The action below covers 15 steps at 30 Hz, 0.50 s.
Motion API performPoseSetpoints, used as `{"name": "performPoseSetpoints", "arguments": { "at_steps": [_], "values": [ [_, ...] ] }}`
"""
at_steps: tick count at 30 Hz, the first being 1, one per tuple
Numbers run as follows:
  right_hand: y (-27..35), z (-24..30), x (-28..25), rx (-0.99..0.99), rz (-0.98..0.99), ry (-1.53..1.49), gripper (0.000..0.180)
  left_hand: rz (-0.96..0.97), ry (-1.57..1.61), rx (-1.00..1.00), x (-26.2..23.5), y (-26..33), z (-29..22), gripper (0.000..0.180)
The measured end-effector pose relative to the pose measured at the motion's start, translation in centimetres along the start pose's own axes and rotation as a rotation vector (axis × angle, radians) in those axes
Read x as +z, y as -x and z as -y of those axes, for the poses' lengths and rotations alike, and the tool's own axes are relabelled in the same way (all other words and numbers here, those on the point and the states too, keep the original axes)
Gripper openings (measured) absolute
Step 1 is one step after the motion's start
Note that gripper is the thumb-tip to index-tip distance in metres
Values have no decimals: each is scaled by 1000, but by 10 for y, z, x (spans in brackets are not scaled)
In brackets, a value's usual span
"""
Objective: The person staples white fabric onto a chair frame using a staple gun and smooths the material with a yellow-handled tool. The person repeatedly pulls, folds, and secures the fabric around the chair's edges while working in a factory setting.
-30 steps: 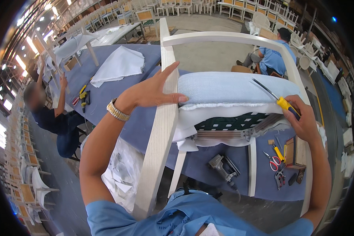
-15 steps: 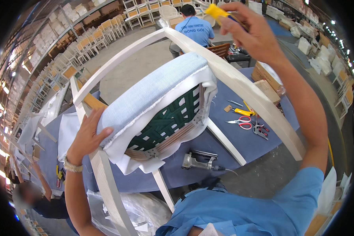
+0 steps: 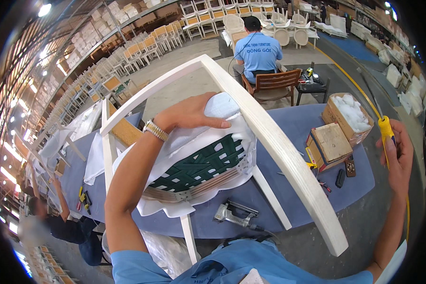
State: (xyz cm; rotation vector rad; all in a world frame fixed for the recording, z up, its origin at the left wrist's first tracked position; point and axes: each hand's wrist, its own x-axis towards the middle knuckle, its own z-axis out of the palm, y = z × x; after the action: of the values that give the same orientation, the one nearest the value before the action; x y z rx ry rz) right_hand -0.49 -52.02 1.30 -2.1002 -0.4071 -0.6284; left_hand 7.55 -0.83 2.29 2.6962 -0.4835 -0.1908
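A white wooden chair frame (image 3: 288,156) with curved arms stands tilted in front of me. Its padded seat (image 3: 177,139), covered in light blue fabric with a white lining, shows its underside of woven dark green webbing (image 3: 201,163). My left hand (image 3: 189,112) grips the seat's upper edge, thumb on the lining side and fingers over the blue fabric. Off to the right, away from the chair, my right hand (image 3: 398,151) is closed around a screwdriver (image 3: 387,130) with a yellow handle, its long thin shank pointing up. A staple gun (image 3: 235,214) lies below the seat.
The blue-grey table (image 3: 293,123) carries an open carton (image 3: 350,118) of white stuffing, a wooden box (image 3: 330,146) and small tools. A person in blue (image 3: 258,52) sits beyond; another works at left. Many chairs (image 3: 151,45) stand behind. Clear plastic (image 3: 168,251) hangs below.
My left hand has slid up along the seat edge to its top corner. My right hand has swung down and out to the right with the screwdriver. The view has shifted.
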Motion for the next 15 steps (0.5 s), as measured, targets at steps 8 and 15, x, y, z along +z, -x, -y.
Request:
{"name": "performPoseSetpoints", "arguments": {
  "at_steps": [8,15],
  "values": [
    [-72,60,60,-576,274,324,30,-243,-194,53,19,6,-5,99],
    [-128,95,117,-872,427,577,28,-123,-70,92,-8,8,-4,85]
  ]
}}
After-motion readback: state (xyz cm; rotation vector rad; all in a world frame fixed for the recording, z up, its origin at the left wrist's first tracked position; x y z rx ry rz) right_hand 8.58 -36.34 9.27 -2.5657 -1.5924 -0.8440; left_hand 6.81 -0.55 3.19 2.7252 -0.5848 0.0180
